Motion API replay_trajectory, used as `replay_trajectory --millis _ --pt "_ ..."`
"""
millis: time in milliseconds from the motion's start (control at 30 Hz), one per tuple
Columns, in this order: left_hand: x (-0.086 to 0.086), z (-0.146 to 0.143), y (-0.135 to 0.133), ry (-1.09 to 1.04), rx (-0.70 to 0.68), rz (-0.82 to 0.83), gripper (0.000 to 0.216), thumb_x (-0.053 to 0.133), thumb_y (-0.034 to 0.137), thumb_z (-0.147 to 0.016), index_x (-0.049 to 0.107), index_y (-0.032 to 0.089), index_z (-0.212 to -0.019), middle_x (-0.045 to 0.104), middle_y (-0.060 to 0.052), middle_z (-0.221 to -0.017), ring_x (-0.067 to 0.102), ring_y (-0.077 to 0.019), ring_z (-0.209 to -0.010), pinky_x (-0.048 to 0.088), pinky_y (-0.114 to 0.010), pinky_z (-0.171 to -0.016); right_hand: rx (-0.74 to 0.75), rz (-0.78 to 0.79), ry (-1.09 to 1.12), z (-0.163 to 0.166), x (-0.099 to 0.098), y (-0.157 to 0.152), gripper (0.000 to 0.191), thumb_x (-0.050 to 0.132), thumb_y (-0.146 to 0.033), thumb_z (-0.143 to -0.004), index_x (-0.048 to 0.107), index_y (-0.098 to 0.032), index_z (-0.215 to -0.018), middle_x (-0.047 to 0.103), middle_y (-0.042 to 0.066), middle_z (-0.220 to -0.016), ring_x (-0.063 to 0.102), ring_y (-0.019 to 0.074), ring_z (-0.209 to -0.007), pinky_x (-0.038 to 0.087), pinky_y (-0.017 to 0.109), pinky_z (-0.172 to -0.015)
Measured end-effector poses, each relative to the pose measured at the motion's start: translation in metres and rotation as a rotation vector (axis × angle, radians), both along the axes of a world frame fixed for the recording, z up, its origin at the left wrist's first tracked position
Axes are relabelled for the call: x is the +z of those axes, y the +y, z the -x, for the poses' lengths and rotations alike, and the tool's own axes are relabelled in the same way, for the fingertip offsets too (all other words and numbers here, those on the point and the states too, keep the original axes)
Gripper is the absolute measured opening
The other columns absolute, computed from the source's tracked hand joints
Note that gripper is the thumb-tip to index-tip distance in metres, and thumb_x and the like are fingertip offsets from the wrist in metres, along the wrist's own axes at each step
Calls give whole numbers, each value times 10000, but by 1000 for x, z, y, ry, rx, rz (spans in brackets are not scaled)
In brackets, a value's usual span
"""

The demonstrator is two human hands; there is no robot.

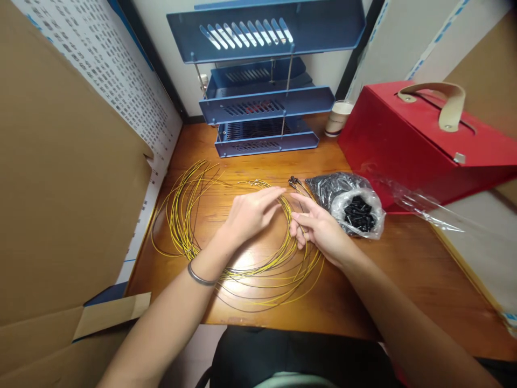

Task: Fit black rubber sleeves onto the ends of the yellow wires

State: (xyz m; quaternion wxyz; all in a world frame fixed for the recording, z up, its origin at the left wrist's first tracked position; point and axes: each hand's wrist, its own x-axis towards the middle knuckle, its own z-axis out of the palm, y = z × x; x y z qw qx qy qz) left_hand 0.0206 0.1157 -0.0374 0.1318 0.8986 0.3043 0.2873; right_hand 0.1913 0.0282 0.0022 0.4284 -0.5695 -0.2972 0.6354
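Observation:
A loose coil of thin yellow and black wires (189, 226) lies spread on the wooden desk (404, 269). My left hand (250, 213) rests over the coil's middle, fingers stretched toward the wire ends and touching the strands. My right hand (317, 226) sits just to its right, fingers curled and pinched on several wires. A cluster of wire ends with small black caps (294, 183) lies just beyond my fingertips. A clear plastic bag of small black parts (357, 211) lies open right beside my right hand.
A red case with a tan handle (420, 140) stands at the right. A blue stacked letter tray (262, 97) fills the back, a paper cup (337, 118) beside it. Cardboard sheets (60, 178) wall in the left side. A plastic sheet (424, 207) lies by the case.

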Motion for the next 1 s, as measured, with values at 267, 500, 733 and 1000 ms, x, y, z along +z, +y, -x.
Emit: replay_trajectory --millis 267,500,733,1000 --pt "4 -1 -5 8 -187 -39 218 527 206 -981 734 198 -1052 794 -19 -992 754 -158 -875 542 -235 -705 7 -21 -3 0 2 -1 812 625 -289 -869 251 -190 -1583 655 -37 -633 533 125 -422 471 251 -435" --pt "-3 -1 1 8 138 54 188 585 268 -969 758 217 -1020 795 -19 -978 742 -179 -845 530 -272 -713 -56 -199 46 -5 2 -3 265 612 -299 -865 726 -206 -1085 761 40 -866 578 111 -474 477 283 -494" --pt "2 -4 -3 -140 78 97 428 591 278 -970 562 154 -1378 660 -115 -1355 692 -188 -1111 572 -298 -919 -123 -245 -5 -6 3 -5 265 616 -297 -858 765 -204 -1057 777 83 -1117 588 100 -487 473 290 -518" --pt "8 -7 -7 -361 -248 -83 244 668 269 -935 652 136 -1139 767 -87 -1084 738 -164 -991 593 -257 -864 -385 -248 -149 -4 -6 1 308 769 -405 -794 758 -183 -1008 774 78 -1120 511 36 -417 459 222 -425"
